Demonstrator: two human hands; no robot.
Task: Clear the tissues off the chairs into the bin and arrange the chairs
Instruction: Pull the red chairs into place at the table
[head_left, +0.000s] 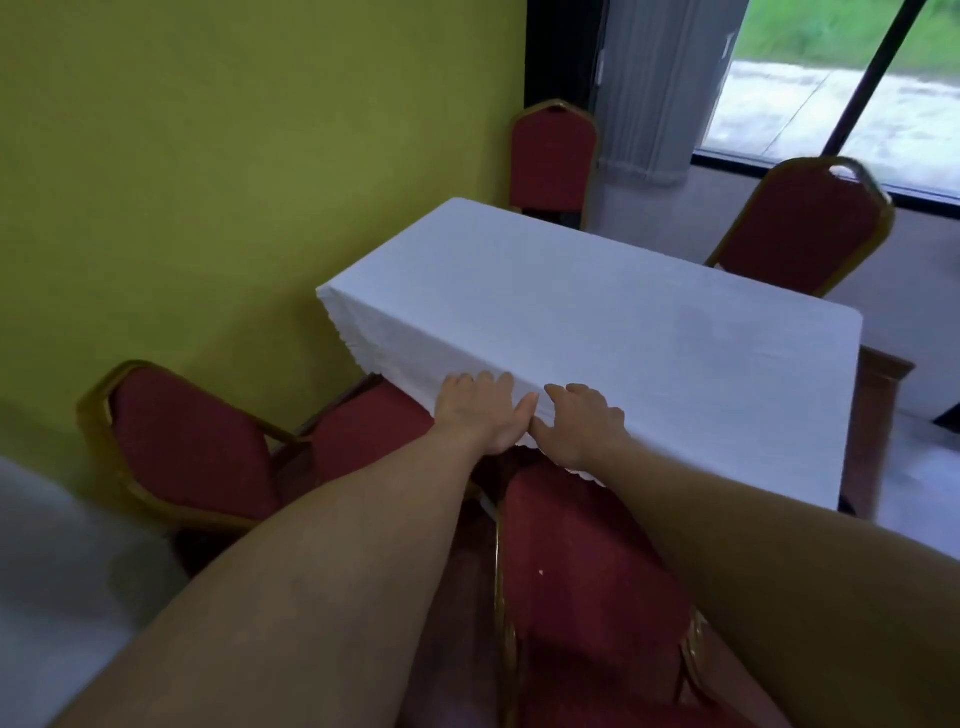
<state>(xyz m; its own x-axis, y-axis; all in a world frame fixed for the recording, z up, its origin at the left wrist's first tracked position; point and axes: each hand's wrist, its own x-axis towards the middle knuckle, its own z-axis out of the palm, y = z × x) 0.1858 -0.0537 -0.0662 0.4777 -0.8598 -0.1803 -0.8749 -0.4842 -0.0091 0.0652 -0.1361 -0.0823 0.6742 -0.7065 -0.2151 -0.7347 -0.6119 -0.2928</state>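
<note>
Four red chairs (587, 566) ring the worktop (649, 332) with no tissues or bin visible, so clearing looks done, while the left hand (480, 413) and right hand (579, 423) rest flat, fingers loosely spread, on the tablecloth edge.

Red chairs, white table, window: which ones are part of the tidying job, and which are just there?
Part of the job:
red padded chairs with gold metal frames
left hand and right hand, both flat on the tablecloth edge

Just there:
white tablecloth-covered table
grey vertical blinds
green wall
</note>
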